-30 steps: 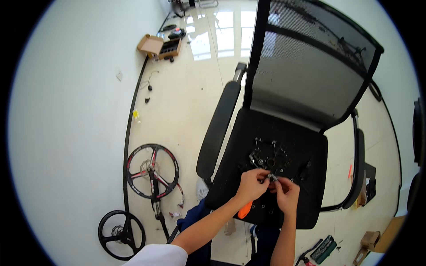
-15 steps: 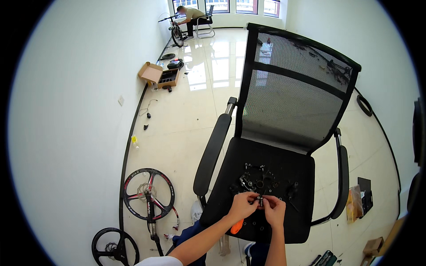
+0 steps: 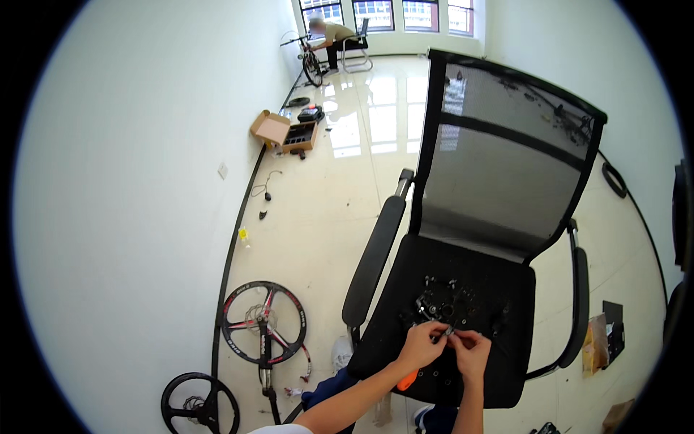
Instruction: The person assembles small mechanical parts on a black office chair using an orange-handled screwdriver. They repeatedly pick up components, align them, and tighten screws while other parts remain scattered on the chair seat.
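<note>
2 hands (image 3: 447, 347) — perhaps 1 bolt (image 3: 447, 333).

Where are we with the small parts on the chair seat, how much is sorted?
Done: nothing visibly finished. In hand: the left hand and right hand pinch a small metal part between them over the office chair seat. Left: a cluster of small dark parts lies loose on the seat.

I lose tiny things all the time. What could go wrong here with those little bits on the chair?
The left hand and right hand pinch a tiny part over the chair seat; if it slips it might bounce onto the glossy floor. The loose small parts lie unboxed on the seat, so a nudge could scatter them.
</note>
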A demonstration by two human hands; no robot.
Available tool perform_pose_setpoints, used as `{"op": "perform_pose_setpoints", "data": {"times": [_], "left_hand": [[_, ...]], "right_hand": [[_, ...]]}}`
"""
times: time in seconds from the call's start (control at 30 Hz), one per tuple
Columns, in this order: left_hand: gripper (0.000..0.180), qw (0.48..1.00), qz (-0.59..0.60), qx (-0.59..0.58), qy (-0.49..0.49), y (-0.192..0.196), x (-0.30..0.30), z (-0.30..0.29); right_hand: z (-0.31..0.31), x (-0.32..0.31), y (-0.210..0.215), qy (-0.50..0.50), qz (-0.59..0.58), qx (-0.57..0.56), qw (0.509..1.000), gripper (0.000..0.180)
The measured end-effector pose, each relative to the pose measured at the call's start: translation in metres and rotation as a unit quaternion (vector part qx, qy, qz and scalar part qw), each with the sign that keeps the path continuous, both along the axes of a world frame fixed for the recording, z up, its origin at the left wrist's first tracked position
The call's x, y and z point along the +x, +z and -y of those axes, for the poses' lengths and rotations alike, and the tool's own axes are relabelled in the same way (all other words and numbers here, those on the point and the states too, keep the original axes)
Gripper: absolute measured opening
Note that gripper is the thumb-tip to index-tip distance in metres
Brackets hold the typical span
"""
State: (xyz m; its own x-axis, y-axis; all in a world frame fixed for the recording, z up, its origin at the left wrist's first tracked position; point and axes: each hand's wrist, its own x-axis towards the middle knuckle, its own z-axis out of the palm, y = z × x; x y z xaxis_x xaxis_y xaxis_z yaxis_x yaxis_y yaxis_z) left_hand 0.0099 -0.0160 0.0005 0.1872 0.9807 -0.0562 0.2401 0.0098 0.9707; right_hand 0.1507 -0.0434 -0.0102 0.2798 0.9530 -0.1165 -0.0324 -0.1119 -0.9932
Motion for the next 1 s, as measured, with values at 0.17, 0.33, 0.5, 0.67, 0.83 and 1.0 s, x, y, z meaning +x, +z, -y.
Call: {"op": "perform_pose_setpoints", "data": {"times": [0.17, 0.33, 0.5, 0.67, 0.83, 1.0], "left_hand": [[0.025, 1.000, 0.006, 0.018, -0.011, -0.011, -0.009, 0.002], [0.024, 1.000, 0.016, 0.009, -0.014, -0.008, -0.011, -0.008], [0.025, 0.999, 0.030, 0.010, -0.036, 0.005, -0.009, -0.009], [0.027, 0.999, 0.007, 0.021, -0.047, 0.000, -0.010, -0.006], [0.028, 0.999, 0.015, 0.018, -0.037, -0.009, -0.007, 0.003], [0.027, 0.995, -0.052, 0.041, -0.068, 0.002, -0.006, 0.001]], "right_hand": [[0.002, -0.005, 0.006, -0.008, -0.019, -0.053, 0.998, 0.011], [-0.005, 0.000, 0.001, 0.015, -0.034, -0.042, 0.998, 0.012], [-0.003, 0.006, 0.002, 0.008, -0.027, -0.037, 0.999, 0.014], [0.001, 0.001, 0.006, -0.021, -0.024, -0.029, 0.999, 0.013], [0.005, -0.004, -0.004, -0.039, 0.003, -0.002, 0.999, 0.014], [0.006, 0.004, 0.002, -0.021, -0.001, -0.047, 0.999, 0.011]]}}
